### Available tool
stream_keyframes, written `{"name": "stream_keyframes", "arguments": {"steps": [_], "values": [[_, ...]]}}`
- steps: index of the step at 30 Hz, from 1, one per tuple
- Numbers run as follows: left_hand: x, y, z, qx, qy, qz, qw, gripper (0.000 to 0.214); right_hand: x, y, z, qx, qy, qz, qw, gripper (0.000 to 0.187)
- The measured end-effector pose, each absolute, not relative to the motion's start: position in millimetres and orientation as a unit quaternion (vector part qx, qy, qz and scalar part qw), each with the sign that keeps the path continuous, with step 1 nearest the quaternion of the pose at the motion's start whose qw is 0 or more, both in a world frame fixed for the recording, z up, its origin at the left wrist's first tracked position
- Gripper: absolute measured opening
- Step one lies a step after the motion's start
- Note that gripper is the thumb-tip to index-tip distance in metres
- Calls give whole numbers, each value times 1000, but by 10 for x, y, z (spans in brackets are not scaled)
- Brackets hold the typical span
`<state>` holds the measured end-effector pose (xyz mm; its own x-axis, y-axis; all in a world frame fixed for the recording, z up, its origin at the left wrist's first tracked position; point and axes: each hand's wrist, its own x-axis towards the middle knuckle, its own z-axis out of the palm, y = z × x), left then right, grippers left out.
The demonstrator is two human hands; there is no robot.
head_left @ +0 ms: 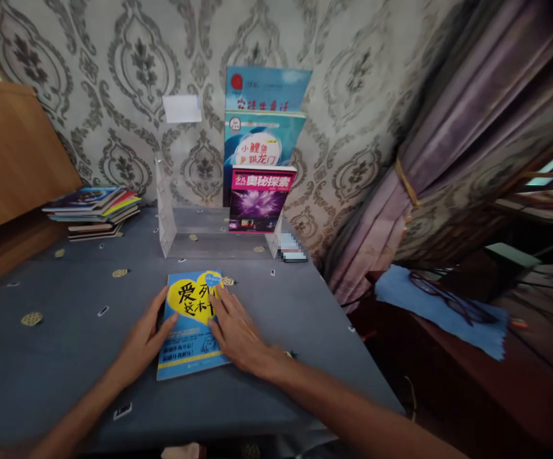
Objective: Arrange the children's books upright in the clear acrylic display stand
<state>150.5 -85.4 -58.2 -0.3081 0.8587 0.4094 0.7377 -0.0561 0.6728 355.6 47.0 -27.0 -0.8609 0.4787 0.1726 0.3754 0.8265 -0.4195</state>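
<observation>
A blue book (191, 341) with a yellow heart and black Chinese characters lies face up on the cloth-covered table, slightly turned. At its left edge is my left hand (148, 328), with the thumb on the cover and the fingers along the side. My right hand (238, 328) rests over the right part of the cover, fingers stretched out and hiding some of the lettering. Behind the book stands a clear acrylic rack (219, 247). On its right side, a purple and pink book (259, 201), a teal book (264, 137) and a light blue book (269, 86) stand in steps.
A stack of books (95, 210) sits at the back left beside a wooden panel (13, 153). A phone (293, 247) lies right of the rack. Further right, past the table edge, are a tied purple curtain (429, 134) and glasses (453, 299) on a blue cloth (400, 293).
</observation>
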Motion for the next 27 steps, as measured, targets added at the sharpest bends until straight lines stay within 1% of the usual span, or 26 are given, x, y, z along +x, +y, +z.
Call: {"name": "stream_keyframes", "arguments": {"steps": [2, 4, 6, 8, 10, 12, 14, 17, 19, 21, 22, 24, 25, 26, 27], "values": [[1554, -783, -556, 493, 659, 551, 136, 57, 3560, 462, -253, -231, -945, 186, 135, 55], [1646, -694, -506, 385, 638, 629, 222, 52, 3564, 459, -249, -233, -946, 185, 132, 56], [1758, -606, -424, 301, 628, 637, 331, 49, 3566, 463, -254, -234, -945, 182, 137, 55], [1858, -540, -331, 242, 622, 614, 421, 49, 3569, 472, -262, -234, -943, 184, 146, 54], [1917, -497, -258, 214, 614, 608, 456, 54, 3572, 486, -272, -232, -939, 200, 154, 54], [1934, -463, -220, 227, 612, 626, 426, 64, 3572, 511, -294, -233, -931, 231, 160, 56], [1924, -424, -213, 275, 616, 649, 352, 74, 3564, 554, -342, -234, -916, 271, 179, 61], [1908, -358, -214, 353, 618, 657, 249, 78, 3529, 675, -466, -228, -881, 324, 258, 71], [1919, -323, -196, 371, 614, 653, 241, 79, 3493, 790, -549, -232, -845, 354, 328, 79], [1949, -299, -147, 368, 604, 653, 271, 83, 3458, 910, -587, -258, -793, 396, 385, 80], [1969, -287, -111, 365, 598, 654, 285, 85, 3445, 961, -581, -268, -764, 428, 402, 74], [2015, -255, -15, 375, 591, 654, 287, 83, 3437, 1031, -509, -256, -709, 511, 413, 50], [2038, -230, 41, 390, 589, 655, 269, 79, 3443, 1045, -447, -235, -685, 550, 416, 37], [2060, -199, 100, 408, 588, 655, 240, 73, 3459, 1048, -374, -210, -668, 574, 425, 29], [2080, -161, 158, 427, 590, 654, 203, 66, 3482, 1041, -293, -189, -656, 581, 442, 25]]}}
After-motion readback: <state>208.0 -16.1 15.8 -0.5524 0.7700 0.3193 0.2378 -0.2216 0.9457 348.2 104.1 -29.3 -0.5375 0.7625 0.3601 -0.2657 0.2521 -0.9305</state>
